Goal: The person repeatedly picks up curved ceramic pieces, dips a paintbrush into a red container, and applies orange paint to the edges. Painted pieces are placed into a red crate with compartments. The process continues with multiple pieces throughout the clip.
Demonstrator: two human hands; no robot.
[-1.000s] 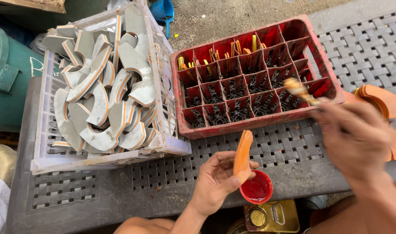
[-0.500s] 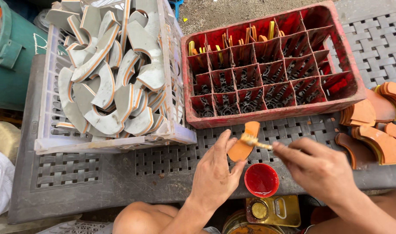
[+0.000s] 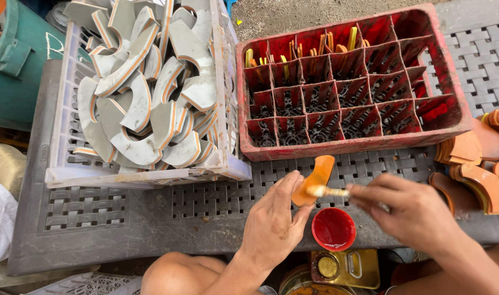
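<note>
While the orange curved piece [image 3: 315, 180] is being pinched upright between the thumb and fingers of the left hand [image 3: 272, 229] at the lower middle of the frame, a small brush [image 3: 328, 192] is being pressed against its face by the right hand [image 3: 413, 213], whose fingers are being kept closed around the handle. A second ago the brush was being held up by the right edge of the red divided crate [image 3: 347, 82]; half a second ago it was being brought down to the piece, and now its bristles are being laid on the orange surface, so coating is judged to be under way. Just below the piece, the red cup of paint [image 3: 333, 229] is being left standing on the grey slatted table [image 3: 123, 218]. At the upper left, grey curved pieces with orange edges are being kept in a white basket [image 3: 151, 175]. At the right edge, orange pieces [image 3: 479, 175] are being stacked in a loose pile.
</note>
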